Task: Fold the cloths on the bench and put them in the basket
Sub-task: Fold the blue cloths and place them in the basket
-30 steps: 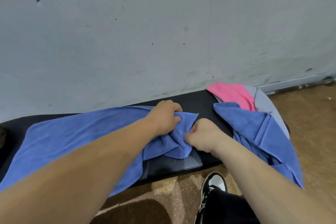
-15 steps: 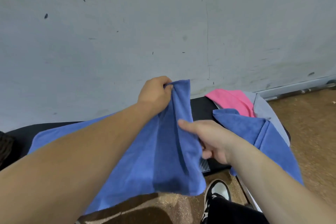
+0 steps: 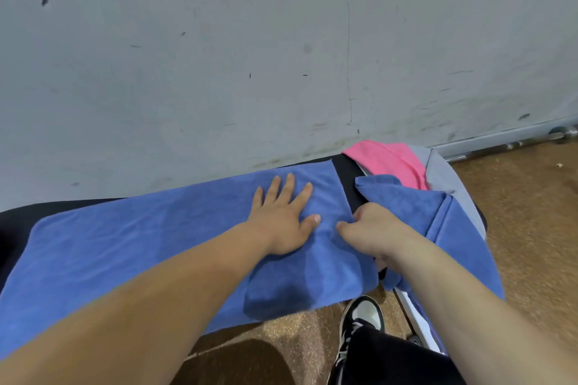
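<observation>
A large blue cloth lies spread flat along the black bench, its near edge hanging over the front. My left hand presses flat on its right part, fingers straight and spread. My right hand grips the cloth's right edge with curled fingers. To the right a second blue cloth lies crumpled, with a pink cloth and a grey cloth behind it. No basket is in view.
A scuffed grey wall stands directly behind the bench. Brown floor runs to the right and below. My black-and-white shoe and dark trouser leg sit under the bench's front edge. A metal rail runs along the wall's base.
The blue cloth was bunched, then lifted upright by my left hand; now it lies spread flat. My left hand has let go and presses on it, while my right hand holds its right edge.
</observation>
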`<state>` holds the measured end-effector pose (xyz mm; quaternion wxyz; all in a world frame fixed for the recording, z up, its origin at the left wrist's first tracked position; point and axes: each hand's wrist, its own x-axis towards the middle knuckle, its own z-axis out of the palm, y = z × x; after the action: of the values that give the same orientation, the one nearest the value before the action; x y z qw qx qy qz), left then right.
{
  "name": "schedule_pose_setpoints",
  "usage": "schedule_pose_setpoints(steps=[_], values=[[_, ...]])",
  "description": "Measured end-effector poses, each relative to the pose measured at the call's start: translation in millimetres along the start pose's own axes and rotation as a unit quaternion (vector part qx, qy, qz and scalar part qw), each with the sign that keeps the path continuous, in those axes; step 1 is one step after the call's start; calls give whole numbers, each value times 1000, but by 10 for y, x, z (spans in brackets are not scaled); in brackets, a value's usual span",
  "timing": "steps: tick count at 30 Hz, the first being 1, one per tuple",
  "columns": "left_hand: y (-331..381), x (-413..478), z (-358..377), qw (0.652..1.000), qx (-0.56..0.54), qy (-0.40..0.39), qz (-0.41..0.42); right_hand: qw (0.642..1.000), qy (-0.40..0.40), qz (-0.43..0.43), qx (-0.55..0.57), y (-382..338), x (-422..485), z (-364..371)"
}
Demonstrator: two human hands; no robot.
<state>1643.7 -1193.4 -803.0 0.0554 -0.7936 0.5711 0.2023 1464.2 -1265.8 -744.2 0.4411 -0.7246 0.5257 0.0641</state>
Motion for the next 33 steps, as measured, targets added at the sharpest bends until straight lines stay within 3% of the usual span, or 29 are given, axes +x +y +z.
schedule_pose_setpoints(steps=[5, 7, 10, 12, 15, 21, 23, 27, 30, 33], values=[[-2, 45, -35, 1000, 6, 3, -10, 999, -27, 0, 45, 100, -67, -70], [79, 101, -200, 998, -1, 54, -20, 996, -27, -14, 83, 116, -109, -91], [282, 267, -497, 987, -97, 125, -33, 992, -47, -14, 113, 132, -157, -100], [445, 379, -590, 983, -146, 100, -55, 992, -70, -2, 107, 135, -162, -84], [623, 497, -556, 989, -108, 60, -74, 994, -86, -3, 73, 139, -150, -67], [664, 541, -624, 985, -108, 92, -102, 994, -101, 0, 51, 217, -104, -87], [644, 536, -688, 978, -125, 122, -113, 994, -72, -6, 87, 230, -94, -91], [655, 604, -804, 960, -215, 134, -117, 991, 73, -77, 80, 235, -82, -167], [781, 691, -835, 927, -344, 122, -88, 979, 145, -99, 104, 281, -97, -280], [897, 695, -882, 900, -406, 141, -72, 966, 188, -116, 131, 328, -173, -387]])
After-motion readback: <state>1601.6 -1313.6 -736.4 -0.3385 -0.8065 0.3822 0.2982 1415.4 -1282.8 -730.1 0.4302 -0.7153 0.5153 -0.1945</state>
